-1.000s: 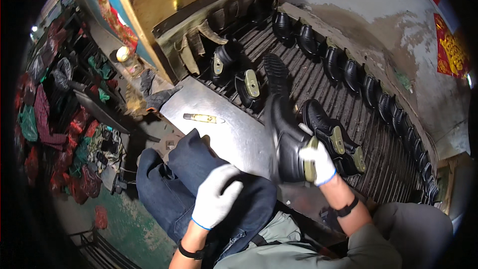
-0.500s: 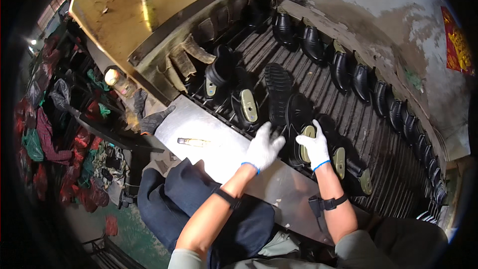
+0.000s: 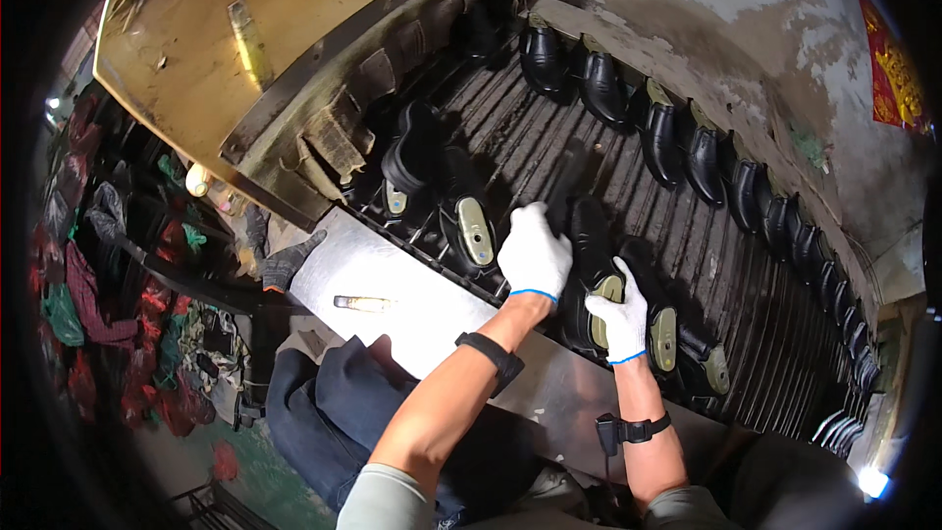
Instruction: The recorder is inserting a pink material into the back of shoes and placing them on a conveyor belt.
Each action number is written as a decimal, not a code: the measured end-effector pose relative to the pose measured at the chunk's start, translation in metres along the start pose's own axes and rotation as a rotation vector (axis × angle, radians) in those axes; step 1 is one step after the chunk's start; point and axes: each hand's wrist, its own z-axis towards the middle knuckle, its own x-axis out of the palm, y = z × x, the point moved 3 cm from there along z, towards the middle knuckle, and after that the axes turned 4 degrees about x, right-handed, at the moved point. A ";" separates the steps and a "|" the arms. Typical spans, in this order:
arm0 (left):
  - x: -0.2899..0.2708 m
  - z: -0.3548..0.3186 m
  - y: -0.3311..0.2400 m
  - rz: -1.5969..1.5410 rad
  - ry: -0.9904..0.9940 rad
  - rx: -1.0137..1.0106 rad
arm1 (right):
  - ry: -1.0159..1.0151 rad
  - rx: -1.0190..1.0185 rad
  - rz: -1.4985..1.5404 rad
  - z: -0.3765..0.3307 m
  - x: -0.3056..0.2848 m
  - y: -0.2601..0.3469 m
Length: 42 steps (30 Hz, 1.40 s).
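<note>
- The black shoe (image 3: 589,255) you are handling stands toe-up on the slatted conveyor (image 3: 746,285), just beyond the steel bench edge (image 3: 412,304); its long axis runs from the heel near you up and away toward the far wall.
- Your left hand (image 3: 535,255), in a white glove, lies on the shoe's left side at the upper; fingers are curled against it, though whether they truly clasp it you cannot tell from here.
- Your right hand (image 3: 618,314) is closed over the heel end, covering the yellow last (image 3: 606,290) inside the shoe.
- Both hands are on the shoe, left higher along its length, right lower and nearer your body.
- Left of that shoe, two more lasted shoes (image 3: 471,226) stand with yellow tops showing; to its right another pair (image 3: 677,344) sits just beside your right hand.
- Beyond the shoe, a row of finished black shoes (image 3: 687,147) lines the conveyor's far edge.
- Back from the shoe, a small yellowish tool (image 3: 361,303) lies on the bench, with a dark glove (image 3: 285,260) at its left corner.
</note>
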 end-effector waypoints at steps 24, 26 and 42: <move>-0.329 -0.237 0.088 0.407 0.115 0.184 | 0.428 0.065 -0.298 0.087 0.205 -0.026; -0.325 -0.233 0.092 0.410 0.192 0.230 | 0.406 0.046 -0.351 0.081 0.207 -0.016; -0.412 -0.266 0.141 -0.400 0.066 -0.256 | 0.379 -0.497 -0.031 0.037 0.313 0.064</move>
